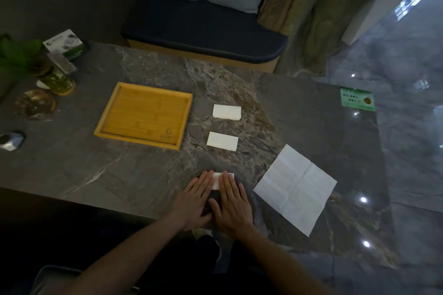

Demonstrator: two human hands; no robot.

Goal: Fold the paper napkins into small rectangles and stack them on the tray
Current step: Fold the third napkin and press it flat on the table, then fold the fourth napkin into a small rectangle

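Marbled grey stone forms the bench (pixel 143 175), and both hands lie flat on it near its front edge, side by side and nearly touching. The left hand (pixel 194 201) and the right hand (pixel 231 206) have straight fingers laid palm-down over a small folded napkin (pixel 217 179), pressing it against the stone; only a white strip of it shows between and just beyond the fingertips.

Two more folded napkins rest farther back: the nearer rectangle (pixel 222 141) and the farther rectangle (pixel 227 112), one behind the other and a little apart. Just to their left sits the bamboo tray (pixel 105 124), with nothing lying in it. To the right of the hands an unfolded napkin (pixel 295 188) lies spread flat, turned cornerwise, its crease lines visible.

At the bench's left end stand a green plant in a glass vase (pixel 57 79), a printed card box (pixel 64 43), a round glass dish (pixel 36 104) and a small metal object (pixel 10 141). A green card (pixel 357 99) lies at the far right corner. Behind the bench is a dark cushioned seat (pixel 203 29) with pale pillows.
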